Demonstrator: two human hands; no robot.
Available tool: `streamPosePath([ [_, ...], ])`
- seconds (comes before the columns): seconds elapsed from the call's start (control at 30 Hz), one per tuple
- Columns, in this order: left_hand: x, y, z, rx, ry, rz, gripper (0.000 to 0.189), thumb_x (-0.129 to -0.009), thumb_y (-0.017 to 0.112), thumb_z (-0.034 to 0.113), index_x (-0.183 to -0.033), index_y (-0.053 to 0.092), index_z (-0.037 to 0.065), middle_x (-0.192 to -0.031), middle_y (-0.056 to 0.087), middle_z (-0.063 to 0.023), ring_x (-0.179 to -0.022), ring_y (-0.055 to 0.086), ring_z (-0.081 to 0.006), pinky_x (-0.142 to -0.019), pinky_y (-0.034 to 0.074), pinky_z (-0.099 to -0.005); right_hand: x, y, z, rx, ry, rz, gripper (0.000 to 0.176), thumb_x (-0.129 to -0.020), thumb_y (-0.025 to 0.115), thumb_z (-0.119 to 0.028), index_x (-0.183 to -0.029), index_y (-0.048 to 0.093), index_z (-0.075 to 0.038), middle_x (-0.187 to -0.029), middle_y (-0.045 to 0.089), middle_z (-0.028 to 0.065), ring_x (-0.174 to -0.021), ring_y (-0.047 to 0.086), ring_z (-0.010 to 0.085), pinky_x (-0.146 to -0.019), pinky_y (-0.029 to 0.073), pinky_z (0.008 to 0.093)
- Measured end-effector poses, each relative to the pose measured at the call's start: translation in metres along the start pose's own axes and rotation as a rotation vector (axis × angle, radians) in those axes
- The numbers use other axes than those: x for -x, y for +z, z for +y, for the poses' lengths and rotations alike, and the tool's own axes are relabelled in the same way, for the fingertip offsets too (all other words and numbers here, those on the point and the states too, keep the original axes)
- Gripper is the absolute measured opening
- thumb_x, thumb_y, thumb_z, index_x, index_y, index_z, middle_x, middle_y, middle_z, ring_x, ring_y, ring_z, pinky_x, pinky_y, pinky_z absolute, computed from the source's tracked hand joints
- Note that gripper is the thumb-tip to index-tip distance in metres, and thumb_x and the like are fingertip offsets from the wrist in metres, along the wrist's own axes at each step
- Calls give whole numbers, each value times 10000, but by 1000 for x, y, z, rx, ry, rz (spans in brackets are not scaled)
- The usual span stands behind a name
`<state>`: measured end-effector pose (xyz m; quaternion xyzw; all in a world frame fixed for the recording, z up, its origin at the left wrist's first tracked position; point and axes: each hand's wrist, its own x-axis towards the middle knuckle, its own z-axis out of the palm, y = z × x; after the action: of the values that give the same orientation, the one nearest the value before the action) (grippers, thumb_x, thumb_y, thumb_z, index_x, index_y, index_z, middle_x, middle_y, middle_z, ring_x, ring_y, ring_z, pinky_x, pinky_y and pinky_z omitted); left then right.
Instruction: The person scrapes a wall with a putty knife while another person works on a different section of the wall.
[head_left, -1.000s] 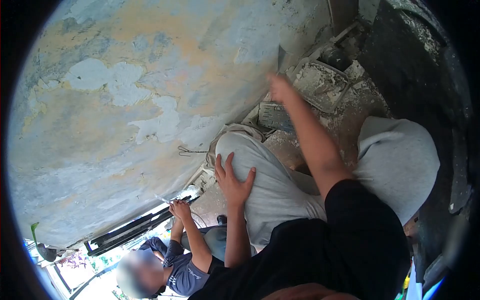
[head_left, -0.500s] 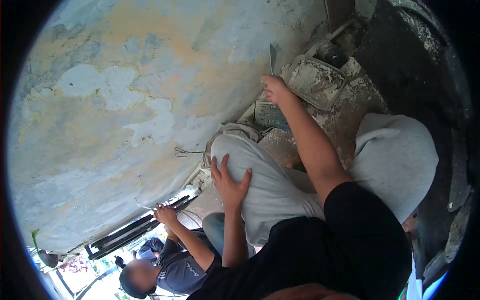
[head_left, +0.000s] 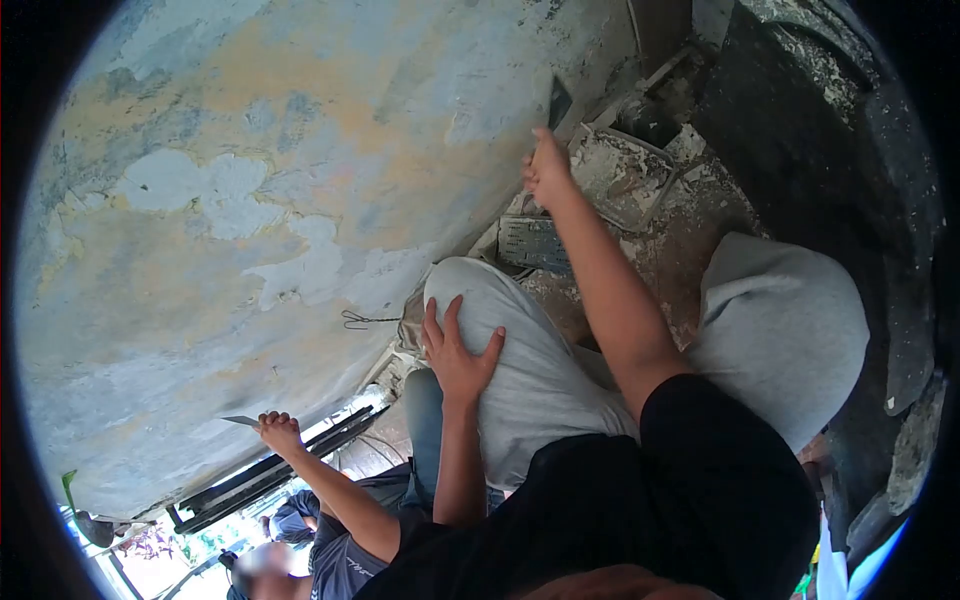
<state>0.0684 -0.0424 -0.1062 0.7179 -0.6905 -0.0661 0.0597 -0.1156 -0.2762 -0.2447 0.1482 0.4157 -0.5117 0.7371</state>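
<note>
Count by kind. Hands: 3, namely the person's left hand [head_left: 460, 368], right hand [head_left: 547, 172] and one co-worker's hand [head_left: 280, 431]. Scrapers: 2; first scraper [head_left: 560, 104] in the right hand, second scraper [head_left: 240, 420] in the co-worker's. Grey-clad knees [head_left: 470, 290]: 2. Shallow tray [head_left: 667, 182]: 1, on the floor [head_left: 695, 255] near the wall's [head_left: 200, 310] lower edge. Dark plate [head_left: 535, 243]: 1, near same edge. Twisted wire [head_left: 372, 320]: 1. Plaster flakes [head_left: 689, 145]: many, too small to count.
</note>
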Motion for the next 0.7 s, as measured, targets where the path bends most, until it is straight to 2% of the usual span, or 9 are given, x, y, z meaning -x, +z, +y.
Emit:
streamPosePath([
  [0.03, -4, 1, 4, 6, 13, -9, 752, -729, 814, 412, -1380, 521, 175, -1508, 346, -202, -1378, 334, -454, -1081, 329, -585, 3, 3, 15, -5, 0, -3, 363, -935, 578, -395, -1098, 488, -84, -769, 512, 61, -458, 408, 141, -404, 297, 322],
  [0.13, -5, 2, 2, -18, 19, -30, 750, -730, 812, 415, -1380, 522, 179, -1508, 350, -197, -1378, 335, -453, -1075, 336, -588, -8, 0, 70, 166, -311, 157, 404, -986, 503, -385, -1168, 494, -24, -866, 597, 132, -609, 577, 233, -533, 452, 393],
  [0.2, -8, 6, 4, -27, 20, -24, 748, -730, 811, 414, -1380, 522, 180, -1507, 351, -195, -1376, 337, -452, -1072, 339, -590, -34, -4, 102, 423, -697, 292, 438, -1026, 428, -362, -1207, 534, 23, -955, 649, 207, -883, 653, 332, -784, 503, 431],
  [0.23, -7, 6, 3, -34, 24, -20, 748, -730, 810, 414, -1380, 522, 183, -1506, 352, -197, -1377, 337, -451, -1074, 339, -588, -27, -1, 108, 422, -702, 293, 438, -1026, 428, -362, -1207, 534, 23, -955, 649, 207, -883, 653, 332, -784, 503, 431],
  [0.33, -4, 2, 2, -52, 36, -17, 746, -733, 808, 412, -1380, 519, 180, -1504, 352, -203, -1377, 338, -452, -1079, 338, -582, -6, 18, 131, 359, -516, 97, 446, -1034, 424, -362, -1125, 605, 35, -1069, 654, 251, -1063, 626, 351, -929, 454, 441],
  [0.43, 1, 2, -3, -41, 32, -14, 744, -741, 803, 407, -1384, 513, 170, -1504, 348, -217, -1373, 342, -458, -1086, 336, -572, -11, 29, 124, 132, -338, 187, 387, -1021, 446, -331, -1065, 642, 0, -1043, 671, 200, -1023, 640, 324, -886, 473, 425],
  [0.53, 9, -1, -6, -8, 8, 0, 719, -757, 800, 365, -1379, 517, 144, -1503, 347, -246, -1375, 348, -467, -1105, 322, -555, -71, -7, 47, -154, 43, 63, 128, -926, 570, -249, -991, 601, -142, -649, 449, -8, -439, 348, 120, -399, 276, 267],
  [0.6, 15, -4, -10, 3, 11, -5, 694, -767, 800, 327, -1372, 525, 125, -1501, 348, -266, -1379, 353, -472, -1120, 309, -542, -216, -37, 49, -220, 95, 58, 313, -974, 531, -341, -1160, 598, -98, -921, 653, 138, -956, 644, 278, -767, 488, 348],
  [0.7, 19, -5, -13, 5, -18, 8, 685, -773, 792, 320, -1372, 522, 124, -1503, 347, -266, -1376, 356, -474, -1116, 312, -541, -120, -39, 25, 86, -63, 145, 285, -970, 516, -297, -1143, 598, -86, -863, 604, 113, -811, 574, 254, -672, 446, 355],
])
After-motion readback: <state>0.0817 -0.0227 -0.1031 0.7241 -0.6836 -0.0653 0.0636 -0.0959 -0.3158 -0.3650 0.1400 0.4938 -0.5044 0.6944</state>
